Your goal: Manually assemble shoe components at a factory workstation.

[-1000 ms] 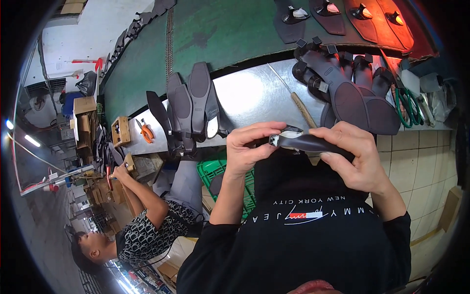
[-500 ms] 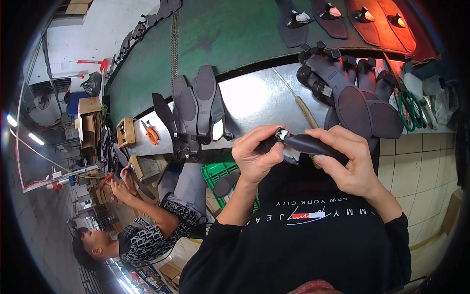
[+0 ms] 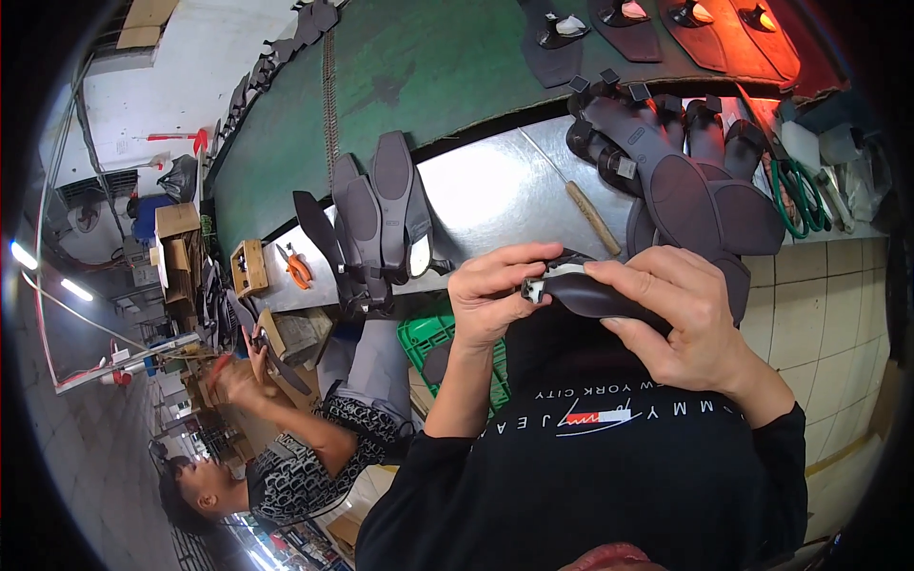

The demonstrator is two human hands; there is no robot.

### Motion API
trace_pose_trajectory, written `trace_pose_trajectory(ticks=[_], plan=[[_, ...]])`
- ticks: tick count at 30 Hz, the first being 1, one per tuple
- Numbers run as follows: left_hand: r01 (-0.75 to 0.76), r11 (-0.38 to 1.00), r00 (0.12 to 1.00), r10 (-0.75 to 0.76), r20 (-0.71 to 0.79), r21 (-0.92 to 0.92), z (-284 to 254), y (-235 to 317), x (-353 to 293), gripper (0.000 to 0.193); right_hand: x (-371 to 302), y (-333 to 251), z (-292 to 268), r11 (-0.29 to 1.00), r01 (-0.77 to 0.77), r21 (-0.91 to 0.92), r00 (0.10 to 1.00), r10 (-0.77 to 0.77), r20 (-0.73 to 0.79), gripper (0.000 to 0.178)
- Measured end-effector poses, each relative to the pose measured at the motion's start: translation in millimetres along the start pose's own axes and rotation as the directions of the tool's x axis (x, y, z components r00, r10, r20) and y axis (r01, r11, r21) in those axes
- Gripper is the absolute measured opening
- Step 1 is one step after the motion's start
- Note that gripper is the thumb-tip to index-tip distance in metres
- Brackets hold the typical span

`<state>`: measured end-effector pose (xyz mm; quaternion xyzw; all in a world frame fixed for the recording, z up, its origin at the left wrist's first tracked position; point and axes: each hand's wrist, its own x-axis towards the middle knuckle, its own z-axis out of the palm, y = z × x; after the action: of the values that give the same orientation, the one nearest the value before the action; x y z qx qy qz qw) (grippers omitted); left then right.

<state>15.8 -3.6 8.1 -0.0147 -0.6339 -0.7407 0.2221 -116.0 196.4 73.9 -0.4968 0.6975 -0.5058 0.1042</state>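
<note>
In front of my chest I hold a dark heeled shoe sole [image 3: 595, 299] in both hands. Its narrow end, with a white patch showing, is pinched between the thumb and fingers of my left hand [image 3: 487, 293]. My right hand [image 3: 674, 309] grips the other end, fingers over the top and thumb below. A white strip shows along the sole's upper edge between my hands. My fingers hide part of the sole.
More soles lie stacked on the metal ledge at right [image 3: 671, 200] and left [image 3: 392, 205]. Nearby are a wooden-handled awl [image 3: 592, 219], green-handled scissors [image 3: 798, 195] and orange pliers [image 3: 297, 268]. Soles rest on the green conveyor belt [image 3: 428, 76]. A co-worker [image 3: 319, 457] sits at left beside a green crate [image 3: 424, 335].
The sole has turned in my hands, bringing its white edge strip into view on top. My right fingers have moved toward its middle. The co-worker's hand with a red tool has moved and blurs.
</note>
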Motion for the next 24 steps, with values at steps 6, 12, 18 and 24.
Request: trace_pose_trajectory(ticks=[6,12,18,24], plan=[[0.004,0.999,0.999,-0.003,0.032,-0.032,3.6,1.4,1.4,0.041,-2.1,1.8,2.9,0.998,0.023,-0.062,1.000,-0.023,-0.002,0.040],[0.006,1.000,0.997,-0.008,0.076,0.028,4.5,4.2,1.9,0.046,-4.7,2.7,6.4,0.995,0.029,-0.094,1.000,-0.029,-0.003,0.039],[0.056,0.996,0.998,-0.059,0.035,0.075,10.5,9.0,3.3,0.044,-6.2,4.2,9.6,0.994,0.021,-0.109,1.000,-0.023,-0.016,0.037],[0.064,0.982,0.996,-0.074,0.052,0.176,17.9,18.7,5.4,0.043,-5.9,3.5,9.4,0.989,0.034,-0.145,0.999,-0.032,0.011,0.038]])
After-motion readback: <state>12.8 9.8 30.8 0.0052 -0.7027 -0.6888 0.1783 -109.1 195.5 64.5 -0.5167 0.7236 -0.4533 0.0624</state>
